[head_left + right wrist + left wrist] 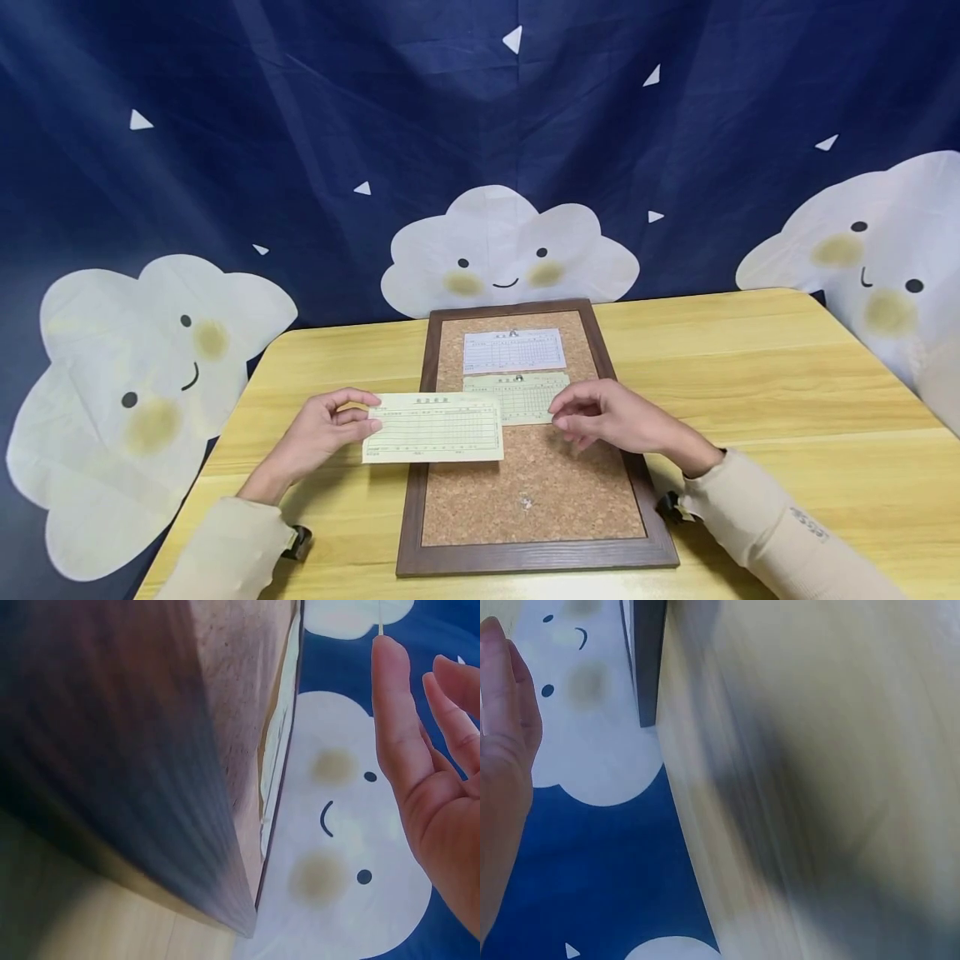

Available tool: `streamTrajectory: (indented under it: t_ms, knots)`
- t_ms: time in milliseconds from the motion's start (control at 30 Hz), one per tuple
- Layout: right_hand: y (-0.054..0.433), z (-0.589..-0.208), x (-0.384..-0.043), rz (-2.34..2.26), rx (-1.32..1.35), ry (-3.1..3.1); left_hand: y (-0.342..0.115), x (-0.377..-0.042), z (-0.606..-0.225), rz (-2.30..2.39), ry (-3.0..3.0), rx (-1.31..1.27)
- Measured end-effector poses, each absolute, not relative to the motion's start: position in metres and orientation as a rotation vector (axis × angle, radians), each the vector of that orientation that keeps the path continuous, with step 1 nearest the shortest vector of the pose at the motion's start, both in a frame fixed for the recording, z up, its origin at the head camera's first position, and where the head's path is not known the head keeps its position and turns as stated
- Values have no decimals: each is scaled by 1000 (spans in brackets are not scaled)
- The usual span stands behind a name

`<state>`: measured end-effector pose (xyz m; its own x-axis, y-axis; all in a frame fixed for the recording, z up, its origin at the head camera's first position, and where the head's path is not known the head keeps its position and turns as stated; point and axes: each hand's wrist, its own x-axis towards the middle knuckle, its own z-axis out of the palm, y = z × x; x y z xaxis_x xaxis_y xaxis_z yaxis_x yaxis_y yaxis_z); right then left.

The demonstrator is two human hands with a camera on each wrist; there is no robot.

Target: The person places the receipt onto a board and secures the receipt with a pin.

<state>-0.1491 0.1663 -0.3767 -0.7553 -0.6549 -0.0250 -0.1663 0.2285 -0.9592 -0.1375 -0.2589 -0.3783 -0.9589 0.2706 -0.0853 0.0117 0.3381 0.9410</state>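
My left hand (pixel 326 429) pinches the left edge of a pale green printed form (pixel 435 429), holding it above the left side of a corkboard (pixel 525 462). In the left wrist view the left hand (pixel 502 742) shows at the left edge. Bent fingers mark my right hand (pixel 611 417), nearest the right edge of a second green form (pixel 528 402) fixed to the cork. Its fingers are apart in the right wrist view, where the right hand (pixel 442 780) shows nothing gripped. The held form partly covers the second one.
A white printed form (pixel 513 350) is pinned higher on the board. One clear pushpin (pixel 527 502) sits low on the cork. The dark wooden frame (pixel 536 556) lies on a light wooden table (pixel 750 375), with a blue cloud-patterned curtain (pixel 420 100) behind.
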Motion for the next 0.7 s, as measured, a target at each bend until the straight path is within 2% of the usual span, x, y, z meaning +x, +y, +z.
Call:
streamTrajectory:
  t_ms: [700]
  knots:
    - [150, -372, -148, -1544, -745, 2045, -236, -136, -380, 1753, 2317, 309]
